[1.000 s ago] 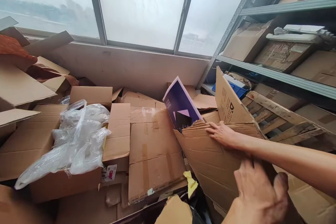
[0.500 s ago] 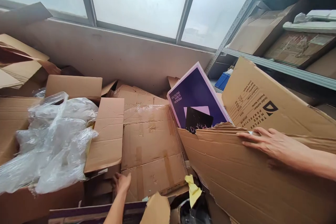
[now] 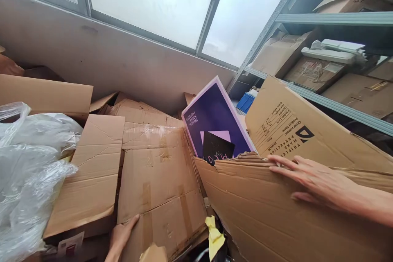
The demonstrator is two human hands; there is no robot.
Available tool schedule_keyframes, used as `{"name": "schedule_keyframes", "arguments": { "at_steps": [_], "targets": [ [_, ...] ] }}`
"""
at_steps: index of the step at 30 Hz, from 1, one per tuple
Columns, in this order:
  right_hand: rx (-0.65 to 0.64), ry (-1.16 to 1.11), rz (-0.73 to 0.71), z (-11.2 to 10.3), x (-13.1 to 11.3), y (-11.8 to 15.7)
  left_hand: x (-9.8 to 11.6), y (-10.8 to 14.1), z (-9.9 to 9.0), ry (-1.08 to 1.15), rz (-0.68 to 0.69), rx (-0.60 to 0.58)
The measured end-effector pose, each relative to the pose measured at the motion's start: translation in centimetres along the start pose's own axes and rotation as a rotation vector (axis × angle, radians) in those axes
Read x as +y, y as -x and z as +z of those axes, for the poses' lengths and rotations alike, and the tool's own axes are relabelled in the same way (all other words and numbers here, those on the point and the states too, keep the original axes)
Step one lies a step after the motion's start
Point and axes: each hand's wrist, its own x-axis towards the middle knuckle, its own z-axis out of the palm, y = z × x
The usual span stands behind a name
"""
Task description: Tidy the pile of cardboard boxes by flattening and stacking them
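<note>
From the head view, my right hand (image 3: 316, 180) lies flat, fingers spread, on the torn top edge of a stack of flattened cardboard sheets (image 3: 276, 217), pressing rather than clasping. Behind them stands a purple box (image 3: 215, 123) and a printed carton flap (image 3: 294, 131). My left hand (image 3: 121, 235) touches the lower edge of a taped flattened box (image 3: 159, 180), fingers unclenched. Clear plastic wrap (image 3: 27, 168) fills an open box (image 3: 46, 94) at the left.
</note>
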Motion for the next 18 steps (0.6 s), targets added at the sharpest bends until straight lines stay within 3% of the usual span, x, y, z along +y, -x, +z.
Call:
{"name": "schedule_keyframes", "arguments": {
  "at_steps": [2,5,7,10,12,14,16,18],
  "targets": [
    [-0.069,-0.044,0.108,0.1,0.2,0.4,2.3,3.2,-0.3,0.036,0.219,-0.090],
    [-0.149,-0.113,0.198,-0.2,0.8,2.0,7.7,10.9,0.8,-0.002,0.558,-0.195],
    [-0.139,-0.123,0.222,-1.0,1.8,4.0,12.1,17.6,2.6,-0.122,0.752,-0.243],
    [-0.036,-0.101,0.206,-1.9,4.1,8.4,18.8,27.9,6.9,-0.333,1.016,-0.303],
    [0.060,-0.073,0.166,-2.0,5.8,11.5,22.7,33.7,10.0,-0.467,1.105,-0.347],
    [0.121,-0.037,0.150,-1.9,6.8,13.8,25.6,38.0,12.7,-0.557,1.174,-0.390],
    [0.143,-0.006,0.163,-2.0,6.9,14.6,27.5,40.6,14.6,-0.595,1.208,-0.426],
    [0.146,0.007,0.156,-2.9,5.8,13.6,28.6,42.0,16.0,-0.586,1.206,-0.410]
  ]
}}
